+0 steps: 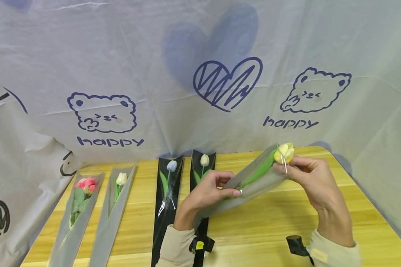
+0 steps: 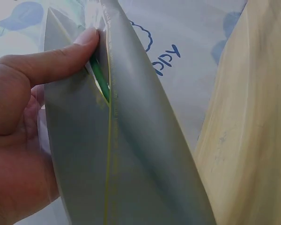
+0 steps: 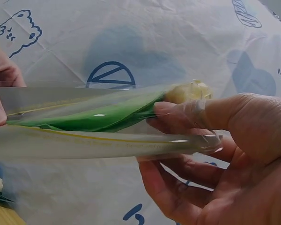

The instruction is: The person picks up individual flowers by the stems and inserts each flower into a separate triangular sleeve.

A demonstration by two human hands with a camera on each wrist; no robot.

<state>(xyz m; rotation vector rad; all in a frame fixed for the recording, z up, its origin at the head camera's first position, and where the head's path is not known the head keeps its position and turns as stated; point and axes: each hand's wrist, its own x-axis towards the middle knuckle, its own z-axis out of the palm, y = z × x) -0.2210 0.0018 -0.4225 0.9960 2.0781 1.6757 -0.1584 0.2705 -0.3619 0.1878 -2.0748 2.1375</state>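
A yellow tulip [image 1: 285, 152] with a green leaf [image 1: 260, 172] lies inside a grey flower sleeve [image 1: 217, 207] with a clear front, held slanting above the table. My left hand [image 1: 205, 191] pinches the sleeve partway down, its thumb on the front beside the green stem [image 2: 101, 79]. At the sleeve's top end my right hand [image 1: 320, 185] grips the film, with the thumb [image 3: 171, 112] close under the flower head and seen through clear plastic. Other right fingers [image 3: 178, 180] curl beneath the sleeve. The sleeve's lower end is partly hidden by the left forearm in the head view.
On the wooden table [image 1: 137, 218] lie a pink flower [image 1: 87, 184] and a white tulip [image 1: 121, 179] in grey sleeves. Nearer the middle, a blue tulip [image 1: 172, 166] and another white tulip [image 1: 204, 160] lie in black sleeves. A printed cloth [image 1: 147, 74] hangs behind.
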